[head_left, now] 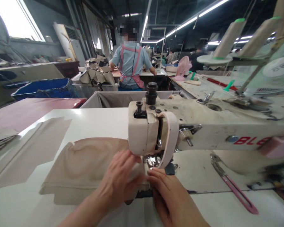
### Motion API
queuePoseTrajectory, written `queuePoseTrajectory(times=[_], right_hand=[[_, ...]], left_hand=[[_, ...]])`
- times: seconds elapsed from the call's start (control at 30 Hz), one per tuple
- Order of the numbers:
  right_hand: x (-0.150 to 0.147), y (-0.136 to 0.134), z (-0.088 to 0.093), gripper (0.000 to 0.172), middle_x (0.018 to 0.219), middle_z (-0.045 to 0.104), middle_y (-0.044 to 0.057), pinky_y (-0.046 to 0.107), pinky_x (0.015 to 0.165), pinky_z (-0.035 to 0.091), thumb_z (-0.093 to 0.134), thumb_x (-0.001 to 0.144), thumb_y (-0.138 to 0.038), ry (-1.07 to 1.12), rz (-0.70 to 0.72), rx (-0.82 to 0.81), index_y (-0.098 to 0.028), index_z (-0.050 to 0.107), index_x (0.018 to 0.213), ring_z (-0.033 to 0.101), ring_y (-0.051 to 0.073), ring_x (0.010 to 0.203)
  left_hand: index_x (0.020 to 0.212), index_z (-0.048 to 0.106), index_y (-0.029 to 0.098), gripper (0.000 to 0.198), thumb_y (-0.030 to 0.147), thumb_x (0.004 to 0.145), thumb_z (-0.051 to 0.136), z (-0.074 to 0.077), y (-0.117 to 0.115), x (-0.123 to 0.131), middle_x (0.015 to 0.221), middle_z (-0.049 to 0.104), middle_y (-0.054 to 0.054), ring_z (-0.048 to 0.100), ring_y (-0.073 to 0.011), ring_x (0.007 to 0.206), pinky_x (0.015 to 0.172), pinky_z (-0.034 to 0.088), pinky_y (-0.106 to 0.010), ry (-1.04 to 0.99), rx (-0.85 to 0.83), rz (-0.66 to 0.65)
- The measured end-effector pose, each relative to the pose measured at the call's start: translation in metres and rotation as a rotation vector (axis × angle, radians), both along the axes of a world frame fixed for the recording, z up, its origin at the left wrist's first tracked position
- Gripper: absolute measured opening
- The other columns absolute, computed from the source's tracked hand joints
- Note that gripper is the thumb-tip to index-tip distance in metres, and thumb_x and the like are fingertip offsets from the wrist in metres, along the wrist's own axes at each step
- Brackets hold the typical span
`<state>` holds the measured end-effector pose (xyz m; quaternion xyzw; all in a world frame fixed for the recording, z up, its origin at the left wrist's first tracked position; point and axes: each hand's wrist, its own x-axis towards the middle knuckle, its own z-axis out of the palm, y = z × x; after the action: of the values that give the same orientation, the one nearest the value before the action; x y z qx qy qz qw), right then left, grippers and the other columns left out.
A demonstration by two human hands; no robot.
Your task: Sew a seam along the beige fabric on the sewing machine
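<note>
A beige fabric piece [92, 157] lies folded on the white table, its right edge at the sewing machine's presser foot [153, 161]. My left hand [123, 176] rests on that edge left of the foot, fingers stretched over the cloth and thumb apart, partly smeared by motion. Just in front of the foot, my right hand [170, 192] has its fingers curled together; what they hold is hidden. A pale strip [172, 135] loops down the front of the sewing machine [142, 129] to the foot, near my right fingertips.
Pink-handled snips [234, 186] lie on the machine bed at right. Flat beige fabric [35, 148] lies at left. A blue bin [47, 90] and a cloth-lined bin [118, 98] stand beyond the table. Thread cones [229, 39] rise at right. A person [131, 63] sits ahead, back turned.
</note>
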<state>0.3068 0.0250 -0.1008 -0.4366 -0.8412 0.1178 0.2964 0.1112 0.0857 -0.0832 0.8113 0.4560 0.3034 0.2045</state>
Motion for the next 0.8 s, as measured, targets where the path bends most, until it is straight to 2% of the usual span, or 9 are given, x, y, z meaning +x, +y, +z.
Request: queuePoseTrajectory(times=[0.07, 0.1, 0.17, 0.27, 0.37, 0.43, 0.5, 0.63, 0.8], right_hand=[[0.002, -0.005, 0.003, 0.03, 0.105, 0.063, 0.011, 0.038, 0.09, 0.053, 0.04, 0.085, -0.006, 0.093, -0.049, -0.076, -0.017, 0.056, 0.109, 0.059, 0.023, 0.105], [0.003, -0.007, 0.005, 0.026, 0.101, 0.063, 0.01, 0.036, 0.088, 0.054, 0.039, 0.086, -0.007, 0.124, -0.071, -0.102, -0.018, 0.056, 0.103, 0.06, 0.021, 0.101], [0.004, -0.012, 0.007, 0.025, 0.101, 0.063, 0.008, 0.033, 0.088, 0.054, 0.04, 0.085, -0.007, 0.139, -0.06, -0.12, -0.019, 0.056, 0.1, 0.06, 0.019, 0.1], [0.002, -0.017, 0.007, 0.042, 0.119, 0.062, 0.011, 0.038, 0.098, 0.049, 0.046, 0.08, -0.005, 0.039, 0.024, -0.063, -0.015, 0.055, 0.12, 0.055, 0.022, 0.112], [-0.002, -0.019, 0.005, 0.052, 0.126, 0.061, 0.014, 0.05, 0.103, 0.044, 0.048, 0.076, -0.005, -0.079, 0.069, -0.015, -0.01, 0.055, 0.128, 0.052, 0.029, 0.118], [-0.002, -0.018, 0.004, 0.053, 0.123, 0.063, 0.016, 0.052, 0.102, 0.045, 0.048, 0.075, -0.006, -0.11, 0.082, -0.019, -0.007, 0.057, 0.126, 0.054, 0.03, 0.115], [-0.001, -0.017, 0.003, 0.052, 0.121, 0.063, 0.017, 0.051, 0.101, 0.046, 0.048, 0.075, -0.007, -0.126, 0.1, -0.015, -0.005, 0.057, 0.126, 0.055, 0.03, 0.113], [0.002, -0.01, 0.001, 0.044, 0.115, 0.066, 0.015, 0.049, 0.095, 0.052, 0.046, 0.079, -0.006, -0.145, 0.129, 0.092, -0.009, 0.06, 0.121, 0.058, 0.029, 0.106], [0.003, 0.004, 0.006, 0.046, 0.112, 0.067, 0.016, 0.043, 0.093, 0.052, 0.043, 0.075, -0.003, -0.157, 0.101, 0.087, -0.007, 0.061, 0.118, 0.06, 0.028, 0.102]], left_hand=[[0.097, 0.064, 0.02, 0.016, 0.026, 0.083, 0.061, 0.002, -0.014, -0.006, 0.091, 0.062, -0.005, 0.054, -0.0219, 0.087, 0.079, 0.044, -0.032, 0.126, 0.009, -0.251], [0.098, 0.064, 0.019, 0.014, 0.024, 0.088, 0.055, 0.002, -0.018, -0.007, 0.09, 0.062, -0.005, 0.054, -0.0208, 0.085, 0.076, 0.044, -0.03, 0.163, 0.002, -0.315], [0.089, 0.064, 0.017, 0.023, 0.019, 0.094, 0.042, 0.002, -0.021, -0.007, 0.082, 0.06, -0.005, 0.053, -0.0185, 0.079, 0.07, 0.043, -0.027, 0.162, -0.003, -0.307], [0.073, 0.06, 0.015, 0.035, 0.022, 0.097, 0.036, 0.002, -0.019, -0.005, 0.074, 0.057, -0.005, 0.052, -0.0164, 0.071, 0.065, 0.042, -0.025, 0.141, -0.028, -0.224], [0.091, 0.064, 0.015, 0.023, 0.02, 0.094, 0.042, 0.004, -0.019, -0.006, 0.083, 0.059, -0.006, 0.055, -0.0191, 0.077, 0.069, 0.045, -0.027, 0.212, -0.011, -0.272], [0.104, 0.062, 0.016, 0.023, 0.015, 0.092, 0.042, 0.006, -0.019, -0.009, 0.091, 0.061, -0.007, 0.055, -0.0207, 0.083, 0.072, 0.047, -0.029, 0.27, 0.036, -0.383], [0.106, 0.061, 0.017, 0.026, 0.014, 0.093, 0.039, 0.004, -0.02, -0.01, 0.092, 0.062, -0.007, 0.054, -0.0201, 0.081, 0.071, 0.048, -0.028, 0.298, 0.082, -0.442], [0.106, 0.062, 0.018, 0.027, 0.024, 0.098, 0.037, -0.009, -0.022, -0.009, 0.087, 0.064, -0.006, 0.055, -0.0193, 0.075, 0.065, 0.048, -0.028, 0.336, 0.188, -0.362], [0.104, 0.065, 0.02, 0.024, 0.025, 0.097, 0.042, -0.029, -0.012, -0.004, 0.086, 0.064, -0.006, 0.058, -0.0183, 0.08, 0.076, 0.051, -0.029, 0.273, 0.295, -0.26]])
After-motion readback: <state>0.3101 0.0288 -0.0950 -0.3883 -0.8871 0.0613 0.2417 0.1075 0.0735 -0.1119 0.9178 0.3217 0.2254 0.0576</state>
